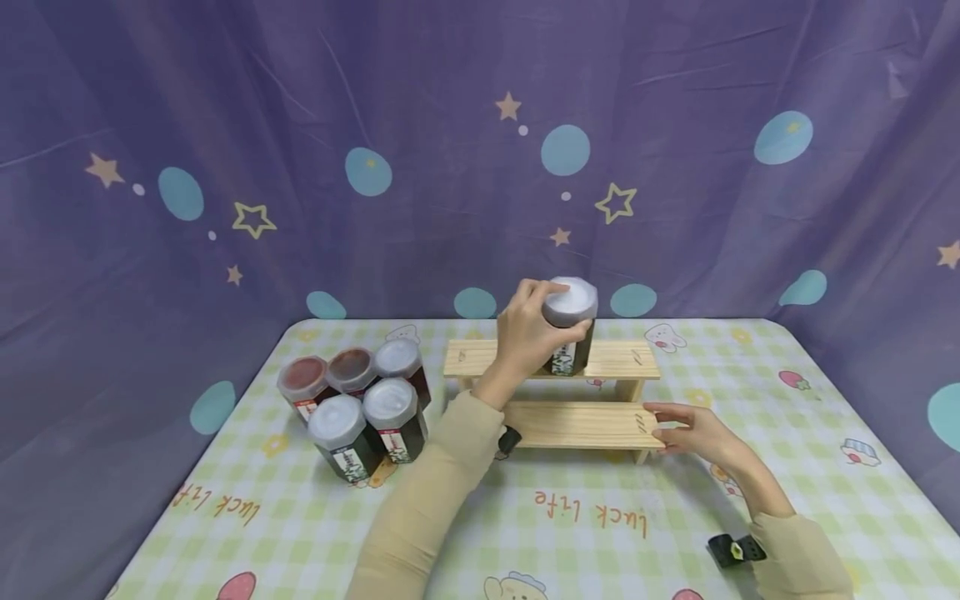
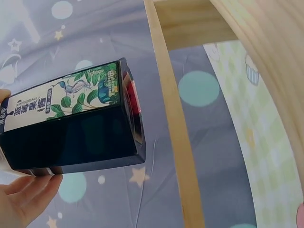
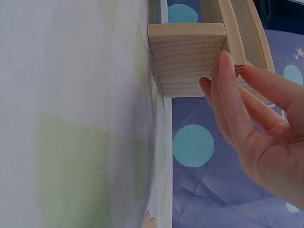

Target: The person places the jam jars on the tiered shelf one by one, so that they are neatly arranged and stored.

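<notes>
My left hand [image 1: 527, 332] grips a dark hexagonal jam jar [image 1: 567, 350] by its whitish lid, thumb and fingers on either side. The jar is upright at the upper board [image 1: 618, 358] of a two-step wooden rack. In the left wrist view, the jar's leafy label [image 2: 85, 95] faces the camera, and a gap shows between its base and the board edge [image 2: 173, 123]. My right hand [image 1: 693, 433] pinches the right end of the lower board [image 1: 577, 425]; in the right wrist view, its fingers [image 3: 228, 80] lie on the board's end.
Several similar jars stand close together left of the rack, among them a red-lidded jar [image 1: 305, 379] and a white-lidded jar [image 1: 347, 437]. A green-checked cloth [image 1: 585, 550] covers the table. Behind it hangs a purple curtain [image 1: 450, 83].
</notes>
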The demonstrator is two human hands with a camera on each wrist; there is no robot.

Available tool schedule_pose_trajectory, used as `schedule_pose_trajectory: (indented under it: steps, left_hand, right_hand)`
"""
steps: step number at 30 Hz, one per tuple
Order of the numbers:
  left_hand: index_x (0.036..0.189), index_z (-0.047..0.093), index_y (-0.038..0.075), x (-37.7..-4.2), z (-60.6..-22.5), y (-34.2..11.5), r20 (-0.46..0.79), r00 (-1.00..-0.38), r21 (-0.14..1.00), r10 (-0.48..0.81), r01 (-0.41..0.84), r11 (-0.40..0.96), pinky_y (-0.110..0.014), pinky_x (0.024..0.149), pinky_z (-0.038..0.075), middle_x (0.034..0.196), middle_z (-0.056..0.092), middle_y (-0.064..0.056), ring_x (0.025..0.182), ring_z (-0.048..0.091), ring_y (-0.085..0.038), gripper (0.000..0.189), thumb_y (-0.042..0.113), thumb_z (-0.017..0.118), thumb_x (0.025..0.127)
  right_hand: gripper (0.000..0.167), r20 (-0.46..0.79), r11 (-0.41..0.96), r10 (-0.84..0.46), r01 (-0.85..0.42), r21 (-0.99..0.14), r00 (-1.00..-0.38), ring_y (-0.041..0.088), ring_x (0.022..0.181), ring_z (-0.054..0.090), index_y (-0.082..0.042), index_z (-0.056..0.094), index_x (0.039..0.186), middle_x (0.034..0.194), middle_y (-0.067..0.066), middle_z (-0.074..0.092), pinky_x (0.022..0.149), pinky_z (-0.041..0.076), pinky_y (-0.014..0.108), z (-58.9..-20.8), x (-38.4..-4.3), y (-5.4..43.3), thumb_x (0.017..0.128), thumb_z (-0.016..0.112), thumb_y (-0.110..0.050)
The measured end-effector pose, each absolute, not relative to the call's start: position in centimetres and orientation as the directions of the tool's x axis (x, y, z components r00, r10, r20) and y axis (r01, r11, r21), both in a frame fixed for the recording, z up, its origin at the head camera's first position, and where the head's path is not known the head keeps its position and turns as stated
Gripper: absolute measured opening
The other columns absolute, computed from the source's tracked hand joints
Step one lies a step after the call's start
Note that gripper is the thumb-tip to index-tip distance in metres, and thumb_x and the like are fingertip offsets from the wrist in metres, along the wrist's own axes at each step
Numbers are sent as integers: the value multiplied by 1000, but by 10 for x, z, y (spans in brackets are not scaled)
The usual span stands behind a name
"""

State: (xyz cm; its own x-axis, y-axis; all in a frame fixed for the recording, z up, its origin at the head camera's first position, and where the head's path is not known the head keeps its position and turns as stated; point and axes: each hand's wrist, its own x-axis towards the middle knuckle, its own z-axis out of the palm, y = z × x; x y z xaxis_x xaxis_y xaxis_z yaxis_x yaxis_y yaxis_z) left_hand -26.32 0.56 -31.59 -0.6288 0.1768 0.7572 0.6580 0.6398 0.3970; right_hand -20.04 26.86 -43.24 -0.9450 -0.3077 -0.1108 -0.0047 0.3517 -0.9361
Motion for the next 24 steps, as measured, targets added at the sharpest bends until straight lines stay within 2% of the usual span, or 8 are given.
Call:
schedule_pose_trajectory:
  steps: [11,24]
  left_hand:
    - [99,61,12,-268,-321,37,769,-614,376,176,658,652,-20,58,45,91,55,-5,74,56,-14,47,38,76,62]
    - [101,61,14,-276,-327,64,749,-644,390,153,616,685,-19,59,45,93,54,-4,77,55,-13,49,41,74,64]
  right_hand:
    - [53,-113,344,-308,1,-939,-945,22,79,63,9,35,130,122,38,37,70,51,35,-433,-201,268,85,57,-10]
    - [53,-114,351,-309,-2,-936,-944,22,82,63,8,35,131,123,38,36,70,51,36,-435,-202,270,86,56,-10]
